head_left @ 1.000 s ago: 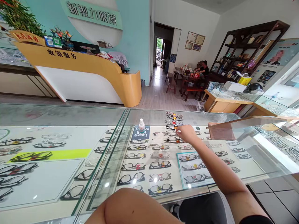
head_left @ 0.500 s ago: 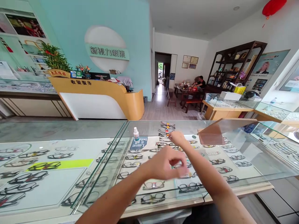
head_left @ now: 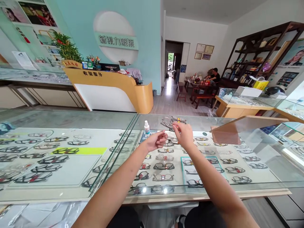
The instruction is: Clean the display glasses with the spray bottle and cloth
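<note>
A pair of eyeglasses [head_left: 167, 122] is pinched in my right hand [head_left: 184, 134], raised over the glass counter with its lenses towards the left. My left hand [head_left: 157, 141] hovers just below and left of these glasses, its fingers curled in; whether anything is between them is hidden. Beside the held pair, more eyeglasses [head_left: 181, 120] lie on the glass top. A small white bottle [head_left: 147, 128] stands just behind my left hand. Several rows of eyeglasses [head_left: 163, 166] show through the glass beneath both arms.
A brown, tilted board-like case [head_left: 225, 135] stands on the counter to the right. The glass display counter [head_left: 111, 118] continues to the left. Beyond it is a yellow and white reception desk [head_left: 144, 95]. A person [head_left: 215, 76] sits at a far table.
My right hand has lifted a pair of eyeglasses off the glass top. My left hand has moved away from me and left, towards that pair. The view has shifted slightly down and left.
</note>
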### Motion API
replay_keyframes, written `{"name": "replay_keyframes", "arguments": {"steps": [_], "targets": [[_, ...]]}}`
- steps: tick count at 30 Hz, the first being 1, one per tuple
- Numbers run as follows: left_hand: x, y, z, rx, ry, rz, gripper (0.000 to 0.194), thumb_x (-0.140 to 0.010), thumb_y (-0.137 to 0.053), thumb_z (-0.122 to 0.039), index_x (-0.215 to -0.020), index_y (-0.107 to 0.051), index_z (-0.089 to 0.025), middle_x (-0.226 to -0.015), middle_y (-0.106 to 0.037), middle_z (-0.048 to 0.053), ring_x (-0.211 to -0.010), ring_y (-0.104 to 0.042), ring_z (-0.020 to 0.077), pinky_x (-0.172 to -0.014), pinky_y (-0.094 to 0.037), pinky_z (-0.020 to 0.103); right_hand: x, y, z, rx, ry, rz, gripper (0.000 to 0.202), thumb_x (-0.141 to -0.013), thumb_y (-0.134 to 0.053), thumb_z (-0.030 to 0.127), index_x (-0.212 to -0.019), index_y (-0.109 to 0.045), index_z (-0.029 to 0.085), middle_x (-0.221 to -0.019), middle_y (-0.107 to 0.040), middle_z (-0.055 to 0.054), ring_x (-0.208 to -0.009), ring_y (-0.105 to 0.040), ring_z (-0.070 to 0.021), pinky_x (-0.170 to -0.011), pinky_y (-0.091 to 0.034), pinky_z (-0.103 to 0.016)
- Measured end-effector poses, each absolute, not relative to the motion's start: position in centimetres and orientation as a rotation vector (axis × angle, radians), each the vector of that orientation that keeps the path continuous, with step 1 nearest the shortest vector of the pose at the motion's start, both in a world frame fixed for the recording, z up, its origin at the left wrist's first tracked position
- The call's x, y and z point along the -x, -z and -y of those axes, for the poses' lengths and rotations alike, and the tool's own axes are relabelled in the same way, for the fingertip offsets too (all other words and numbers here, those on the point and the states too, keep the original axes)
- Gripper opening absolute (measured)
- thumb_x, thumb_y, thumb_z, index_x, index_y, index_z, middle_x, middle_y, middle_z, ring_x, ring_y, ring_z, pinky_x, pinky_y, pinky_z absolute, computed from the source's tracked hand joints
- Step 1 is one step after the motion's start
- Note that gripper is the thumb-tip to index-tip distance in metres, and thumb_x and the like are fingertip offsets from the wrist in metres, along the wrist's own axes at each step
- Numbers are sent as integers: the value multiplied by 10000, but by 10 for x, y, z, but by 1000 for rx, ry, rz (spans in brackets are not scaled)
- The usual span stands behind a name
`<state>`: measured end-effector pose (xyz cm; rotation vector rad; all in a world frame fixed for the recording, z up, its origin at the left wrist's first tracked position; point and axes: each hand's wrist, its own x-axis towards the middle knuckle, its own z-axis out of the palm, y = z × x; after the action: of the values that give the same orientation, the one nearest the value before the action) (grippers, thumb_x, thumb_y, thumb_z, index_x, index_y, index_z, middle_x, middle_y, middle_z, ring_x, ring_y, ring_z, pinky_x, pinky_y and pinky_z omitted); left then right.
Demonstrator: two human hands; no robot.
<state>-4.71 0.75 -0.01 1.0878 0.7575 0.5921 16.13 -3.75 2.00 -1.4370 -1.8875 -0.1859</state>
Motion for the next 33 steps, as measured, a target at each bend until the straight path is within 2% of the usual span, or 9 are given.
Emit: {"name": "replay_keyframes", "arguments": {"steps": [2, 6, 11, 16, 19, 21, 23, 28, 33], "targets": [[49, 3, -7, -920, -535, -607, 387, -1058, -632, -480, -812, -582, -185, -601, -276, -85, -496, -113, 79, -453, -154, 192, -157, -6, 38, 1243, 333, 1914, 315, -1169, -522, 313, -1228, -815, 212, -1030, -878, -80, -847, -746, -216, -828, -365, -372], [51, 7, -6, -743, -505, -449, 341, -1045, -701, -393, -814, -623, -154, -613, -288, -79, -501, -171, 70, -452, -184, 182, -156, 8, 41, 1068, 545, 1963, 263, -1169, -558, 274, -1195, -816, 227, -804, -818, -32, -734, -672, -195, -766, -321, -377], [49, 14, -4, -807, -600, -496, 415, -929, -844, -379, -717, -557, -168, -606, -349, -63, -518, -250, 64, -471, -228, 185, -156, 9, 46, 998, 517, 1949, 238, -1149, -591, 253, -1212, -821, 241, -719, -735, -11, -686, -605, -188, -735, -319, -386], [48, 11, -2, -929, -753, -688, 497, -779, -970, -536, -809, -636, -169, -637, -450, -57, -536, -322, 61, -484, -238, 192, -151, 15, 46, 1147, -150, 1726, 248, -1102, -597, 355, -1209, -791, 243, -750, -681, -3, -696, -579, -191, -736, -375, -371], [49, 7, -2, -941, -794, -730, 538, -715, -995, -553, -778, -615, -179, -610, -460, -62, -518, -311, 57, -486, -255, 203, -149, 16, 41, 1202, -752, 1373, 298, -1022, -655, 521, -1012, -756, 242, -707, -609, 16, -661, -521, -180, -692, -392, -348], [50, 5, -3, -953, -832, -750, 542, -686, -1002, -550, -766, -609, -187, -606, -476, -64, -509, -297, 54, -491, -274, 209, -149, 15, 37, 1172, -1106, 1227, 388, -944, -715, 616, -903, -746, 232, -701, -626, 6, -660, -520, -174, -681, -389, -342], [50, 5, -5, -981, -864, -782, 543, -691, -986, -579, -770, -616, -190, -617, -492, -60, -517, -314, 58, -502, -277, 207, -149, 14, 35, 1123, -1341, 1138, 451, -857, -793, 664, -902, -783, 215, -741, -676, -14, -690, -552, -171, -692, -396, -335], [45, 8, -7, -1138, -866, -863, 506, -764, -900, -624, -799, -651, -185, -642, -536, -34, -517, -333, 64, -504, -203, 227, -148, 13, 34, 1007, -1549, 883, 501, -681, -965, 633, -907, -822, 210, -836, -721, -20, -740, -589, -151, -713, -420, -314], [39, 12, -2, -1293, -855, -860, 499, -829, -847, -650, -815, -624, -203, -648, -556, -31, -545, -382, 86, -528, -252, 248, -147, 11, 35, 984, -1599, 778, 492, -588, -1046, 568, -834, -819, 206, -785, -705, -4, -729, -565, -136, -722, -426, -304]]}}
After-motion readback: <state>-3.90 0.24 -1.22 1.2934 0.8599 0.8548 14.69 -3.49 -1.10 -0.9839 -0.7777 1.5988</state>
